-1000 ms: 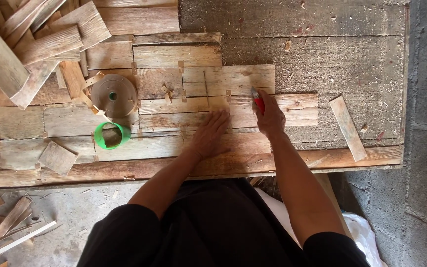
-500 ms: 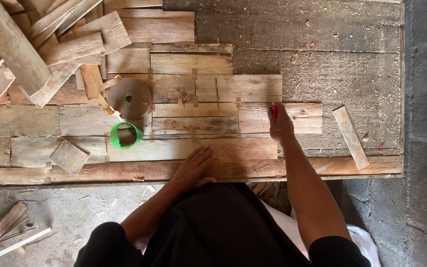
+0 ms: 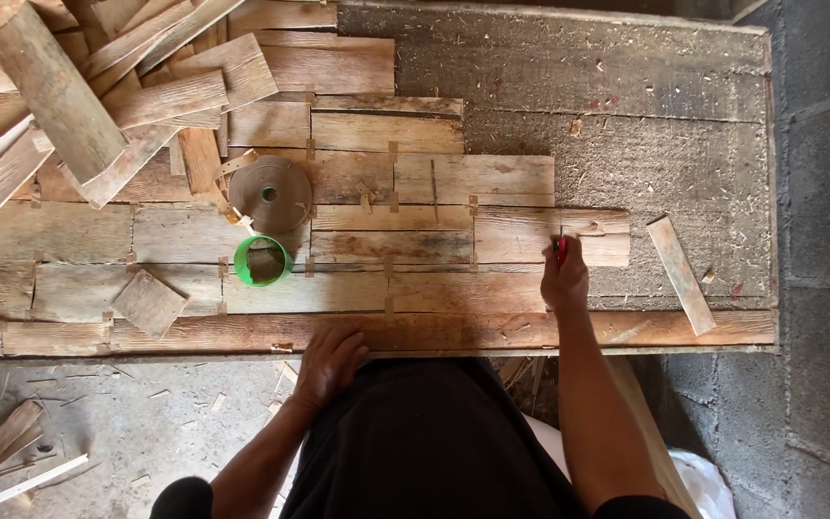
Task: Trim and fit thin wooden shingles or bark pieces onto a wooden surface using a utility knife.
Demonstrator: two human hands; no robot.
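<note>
weathered wood planks (image 3: 386, 250), laid edge to edge in rows, cover most of the workbench (image 3: 646, 125); its far right part is bare grey board strewn with chips. right hand (image 3: 565, 281) is closed around a red pencil (image 3: 560, 248), fingers wrapped on the shaft, tip resting on the short plank (image 3: 521, 235) at the right end of the laid rows, beside a dark line marked across that plank. left hand (image 3: 327, 363) lies with fingers loosely curled on the near edge of the bench, touching the front board (image 3: 242, 334), holding nothing. a flat roll of brown tape (image 3: 271, 194) sits on the planks left of centre, a green-rimmed cup (image 3: 263, 260) just below it. one small square offcut (image 3: 149, 303) lies tilted near the front left. a loose narrow strip (image 3: 681, 274) rests at an angle near the right end, apart from the rows. jumbled boards (image 3: 79, 106) are heaped at far left.
</note>
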